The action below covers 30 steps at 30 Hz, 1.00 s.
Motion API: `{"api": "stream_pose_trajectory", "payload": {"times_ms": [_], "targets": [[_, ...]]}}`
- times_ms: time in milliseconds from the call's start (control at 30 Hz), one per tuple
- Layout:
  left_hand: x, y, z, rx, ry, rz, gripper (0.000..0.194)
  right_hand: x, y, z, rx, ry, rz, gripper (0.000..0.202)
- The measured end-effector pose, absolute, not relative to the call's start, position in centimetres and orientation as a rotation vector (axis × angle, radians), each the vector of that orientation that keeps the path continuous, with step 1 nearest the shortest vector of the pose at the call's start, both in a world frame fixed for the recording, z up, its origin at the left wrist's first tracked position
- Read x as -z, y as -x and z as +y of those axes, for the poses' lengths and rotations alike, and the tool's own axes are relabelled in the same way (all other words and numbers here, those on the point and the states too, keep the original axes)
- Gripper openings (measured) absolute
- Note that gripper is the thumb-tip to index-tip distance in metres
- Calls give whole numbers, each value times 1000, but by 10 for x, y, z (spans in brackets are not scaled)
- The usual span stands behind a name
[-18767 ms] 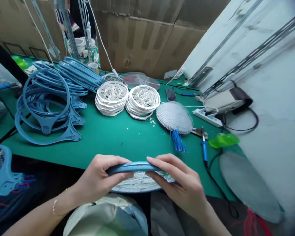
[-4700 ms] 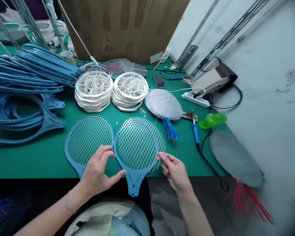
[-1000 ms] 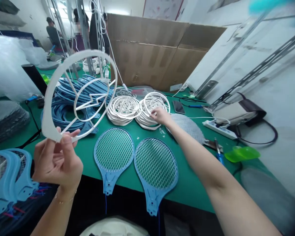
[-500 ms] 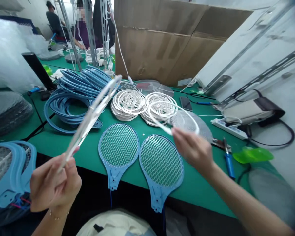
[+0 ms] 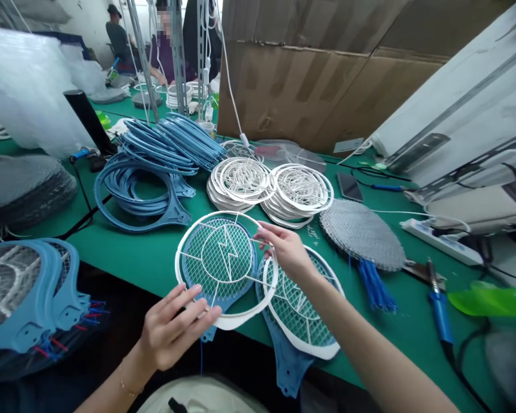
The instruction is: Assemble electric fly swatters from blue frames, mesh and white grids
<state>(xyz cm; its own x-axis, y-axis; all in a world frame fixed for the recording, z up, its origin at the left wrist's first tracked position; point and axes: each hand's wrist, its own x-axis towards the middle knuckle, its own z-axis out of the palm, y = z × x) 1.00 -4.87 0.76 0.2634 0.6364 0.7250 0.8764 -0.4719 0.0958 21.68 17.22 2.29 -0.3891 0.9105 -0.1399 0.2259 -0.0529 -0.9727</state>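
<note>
Both hands hold a round white plastic grille (image 5: pixel 230 323) with a lightning bolt in its centre. My left hand (image 5: pixel 172 321) grips its lower left rim between thumb and fingers. My right hand (image 5: pixel 286 249) pinches its upper right rim. Beneath the grille lies a blue racket frame (image 5: pixel 208 334) with metal mesh, largely covered by it. To the right, a second blue racket frame (image 5: pixel 288 367) has another white grille (image 5: pixel 316 349) lying over its mesh, partly hidden by my right forearm.
Behind are two stacks of white grilles (image 5: pixel 241 178) and a pile of blue racket frames (image 5: pixel 146 166). Mesh discs (image 5: pixel 361 232) with blue wires and a soldering iron (image 5: pixel 439 318) lie right. More racket frames (image 5: pixel 64 315) stand left. A cardboard box (image 5: pixel 305 92) rises behind.
The grille from my right hand now lies on the right racket frame. My left hand has brought its grille down over the left one, and my right hand has joined it there.
</note>
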Motion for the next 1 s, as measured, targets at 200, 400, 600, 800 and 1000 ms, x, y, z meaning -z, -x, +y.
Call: {"api": "stream_pose_trajectory", "payload": {"times_ms": [200, 400, 600, 800, 1000], "targets": [[-22, 5, -31, 799, 2628, -1555, 39, 25, -183, 195, -886, 1294, -1948, 28], [-49, 2, 38, 642, 2437, -2093, 46, 38, -180, 193, -675, 1311, -2082, 23], [-17, -7, 119, 302, 2331, -2184, 40, 41, -171, 187, -504, 1401, -2189, 22], [-1, 0, 129, 267, 2386, -2144, 37, 30, -145, 206, -237, 1238, -2562, 19], [-7, 7, 138, 257, 2462, -2133, 33, 36, -133, 229, -262, 1187, -2643, 22]]}}
